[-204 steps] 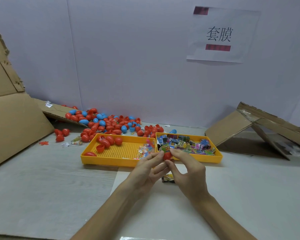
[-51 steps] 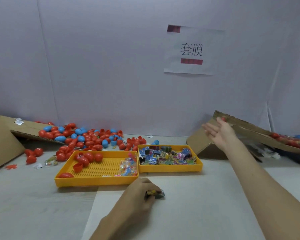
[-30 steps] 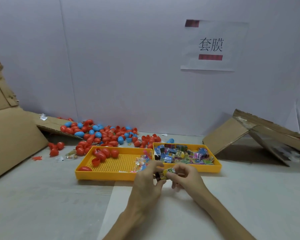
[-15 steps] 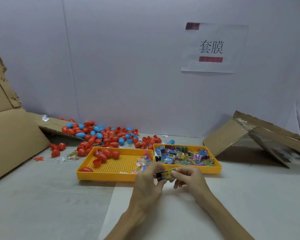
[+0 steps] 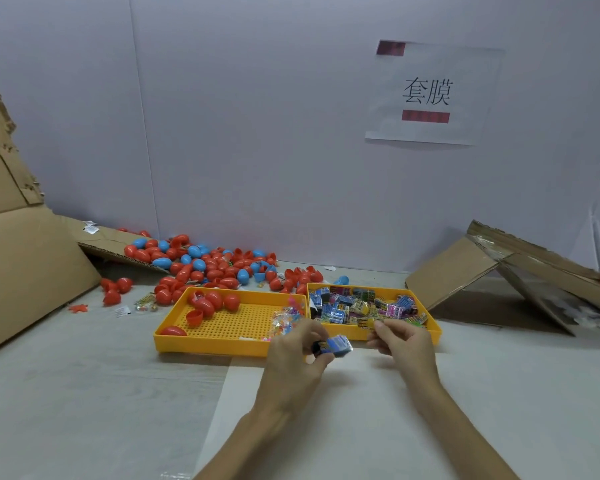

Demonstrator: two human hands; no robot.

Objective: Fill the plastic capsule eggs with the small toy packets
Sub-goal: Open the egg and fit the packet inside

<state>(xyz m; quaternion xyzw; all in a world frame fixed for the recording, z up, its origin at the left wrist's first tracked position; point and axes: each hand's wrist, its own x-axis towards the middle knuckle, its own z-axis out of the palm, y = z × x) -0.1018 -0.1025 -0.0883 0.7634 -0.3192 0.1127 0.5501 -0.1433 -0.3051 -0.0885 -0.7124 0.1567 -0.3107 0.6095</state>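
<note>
Pinching a blue packet in the left hand.
At its 3 o'clock, apart, loosely curled and empty: the right hand; at 12, a yellow tray.

A white paper sign with black characters and two red bars hangs on the pale wall at upper right. A large cardboard sheet leans at the left edge. Folded cardboard lies on the grey tabletop at right. A small orange star-shaped piece lies at left.
</note>
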